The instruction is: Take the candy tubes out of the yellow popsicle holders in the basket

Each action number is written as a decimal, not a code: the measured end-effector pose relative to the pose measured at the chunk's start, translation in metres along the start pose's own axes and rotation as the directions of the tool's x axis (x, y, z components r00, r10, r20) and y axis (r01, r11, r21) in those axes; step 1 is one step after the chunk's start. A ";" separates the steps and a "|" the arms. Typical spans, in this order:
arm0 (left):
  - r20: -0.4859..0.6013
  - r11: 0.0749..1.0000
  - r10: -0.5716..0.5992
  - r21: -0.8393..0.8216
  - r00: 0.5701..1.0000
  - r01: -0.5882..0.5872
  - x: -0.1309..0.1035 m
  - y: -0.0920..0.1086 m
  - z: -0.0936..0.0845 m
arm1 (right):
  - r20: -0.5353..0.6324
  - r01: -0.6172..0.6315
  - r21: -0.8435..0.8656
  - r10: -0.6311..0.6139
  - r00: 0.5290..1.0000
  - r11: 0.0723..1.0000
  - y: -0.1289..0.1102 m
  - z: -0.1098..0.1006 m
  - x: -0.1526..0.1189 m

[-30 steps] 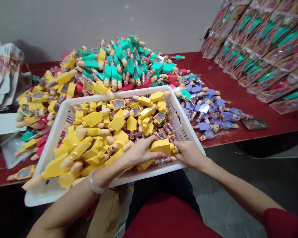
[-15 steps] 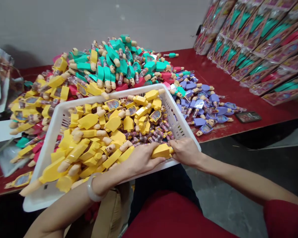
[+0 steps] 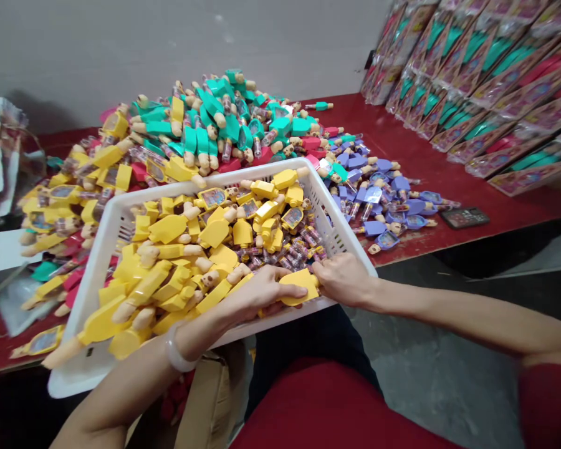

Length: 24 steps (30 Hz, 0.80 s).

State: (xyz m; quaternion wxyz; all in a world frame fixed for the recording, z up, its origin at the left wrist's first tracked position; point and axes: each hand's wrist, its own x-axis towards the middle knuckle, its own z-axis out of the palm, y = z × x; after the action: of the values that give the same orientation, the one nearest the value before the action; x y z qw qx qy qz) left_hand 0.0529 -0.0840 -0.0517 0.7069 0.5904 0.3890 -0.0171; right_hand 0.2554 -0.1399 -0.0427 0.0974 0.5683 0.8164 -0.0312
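My left hand (image 3: 266, 290) grips a yellow plastic toy (image 3: 300, 287) with a flat, paddle-shaped body, its thumb lying across the face. My right hand (image 3: 343, 279) is a closed fist against the toy's narrow neck end; whatever sits inside that fist is hidden. Both hands are over the near right edge of a white plastic basket (image 3: 75, 374). Heaped in the basket are yellow toys (image 3: 168, 229) with beige, knob-like ends. Beside them, close to my hands, lie small clear tubes (image 3: 299, 249) with purplish contents, some with yellow caps.
Behind the basket, green toys (image 3: 210, 100) form a tall pile on the red table (image 3: 393, 137). Purple toys (image 3: 386, 193) spread to the right, near a dark phone (image 3: 465, 217). Packaged toys (image 3: 486, 93) are stacked at right. More yellow toys (image 3: 65, 193) lie at left.
The yellow toy has turned so its broad flat face now shows, and the left thumb has shifted onto it. Both hands moved slightly left; the right fist stays at the neck end.
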 end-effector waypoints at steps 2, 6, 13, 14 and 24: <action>-0.039 0.988 0.103 0.116 0.994 -0.097 -0.003 0.003 -0.001 | 0.058 -0.030 0.012 0.029 0.998 0.999 0.000 -0.006 0.003; -0.101 0.737 0.473 0.590 0.875 -0.330 -0.008 0.006 -0.002 | 0.128 -0.064 0.026 0.060 0.990 0.998 0.001 -0.016 0.008; 0.271 -0.063 0.670 0.949 0.691 -0.310 0.002 0.002 -0.009 | 0.588 -0.274 0.537 -0.121 0.800 0.798 0.024 -0.014 0.024; 0.329 -0.153 0.686 0.937 0.649 -0.313 0.004 0.002 -0.012 | 0.687 -0.380 0.611 -0.228 0.690 0.695 0.028 -0.012 0.027; -0.088 0.352 0.690 0.908 0.718 -0.227 0.006 0.016 -0.036 | 0.588 -0.261 0.656 -0.263 0.765 0.708 0.070 -0.041 0.066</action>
State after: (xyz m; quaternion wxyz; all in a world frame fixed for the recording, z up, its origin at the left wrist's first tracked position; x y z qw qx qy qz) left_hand 0.0458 -0.0460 -0.0424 0.1807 0.9279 0.2935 0.1421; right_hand 0.2938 -0.0473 -0.0110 0.1464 0.5136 0.6557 -0.5337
